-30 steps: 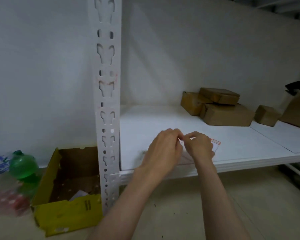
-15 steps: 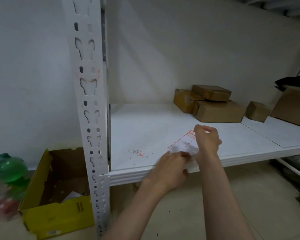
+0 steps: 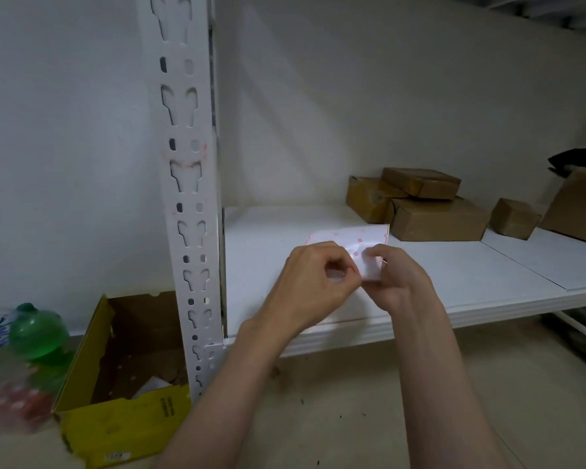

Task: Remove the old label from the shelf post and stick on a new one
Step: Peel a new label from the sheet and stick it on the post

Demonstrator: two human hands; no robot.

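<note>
A white perforated shelf post (image 3: pixel 186 198) rises at the left of the shelf; faint red residue marks (image 3: pixel 202 154) show on it about halfway up. In front of the shelf both hands hold a white label sheet with red-outlined stickers (image 3: pixel 349 236). My left hand (image 3: pixel 313 282) pinches the sheet's near edge with curled fingers. My right hand (image 3: pixel 393 279) grips the sheet from the right, and the sheet curls upward between them. Its lower part is hidden behind my fingers.
The white shelf board (image 3: pixel 487 275) carries several brown cardboard boxes (image 3: pixel 437 218) at the back right. A yellow cardboard box (image 3: pixel 115 418) sits on the floor left of the post, next to a green bottle (image 3: pixel 36 333). A larger box (image 3: pixel 582 208) stands at far right.
The sheet has come up off the shelf board and now curls upright between my hands. My left hand rose from the shelf edge to meet the right one.
</note>
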